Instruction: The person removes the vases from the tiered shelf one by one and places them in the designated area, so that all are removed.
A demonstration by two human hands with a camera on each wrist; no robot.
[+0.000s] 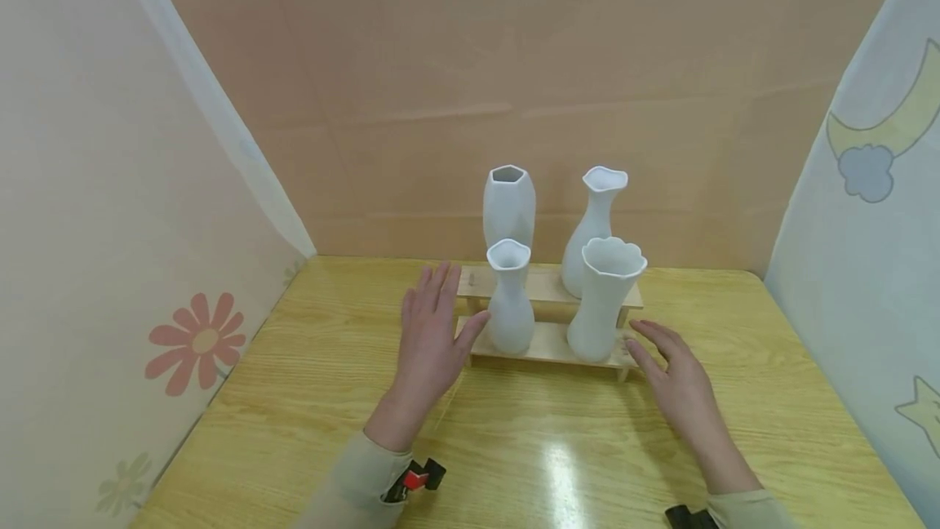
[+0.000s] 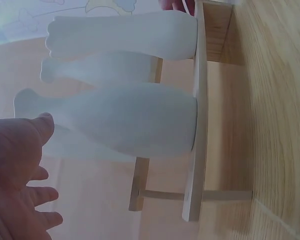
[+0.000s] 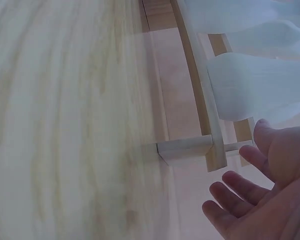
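A tan backdrop (image 1: 514, 64) closes off the far side, with pale patterned panels at left and right, and before it lies a yellowish wood-grain tabletop (image 1: 338, 333). Near its far edge stands a two-step stand of pale wood (image 1: 549, 343) carrying four upright white vases. On the lower step are a small narrow-necked vase with a round belly (image 1: 512, 321) at left and a waisted vase with a wide scalloped rim (image 1: 598, 317) at right; behind them, on the upper step, are a barrel-shaped vase with an angular mouth (image 1: 509, 206) and a slender vase with a wavy flared lip (image 1: 580, 251). The person's left hand (image 1: 429, 333) is spread at the stand's left end, thumb apart and close to the narrow-necked vase; whether it touches cannot be told. The right hand (image 1: 679, 382) has its fingers loosely bent and its thumb parted, just beside the stand's right end, gripping nothing. The vases look like smooth ceramic, so they would probably be stiff, somewhat slippery and easily chipped at the thin rims. The slim necks or waists seem the safest hold, with a palm steadying the belly; the stand looks light and rigid, best taken by both ends.
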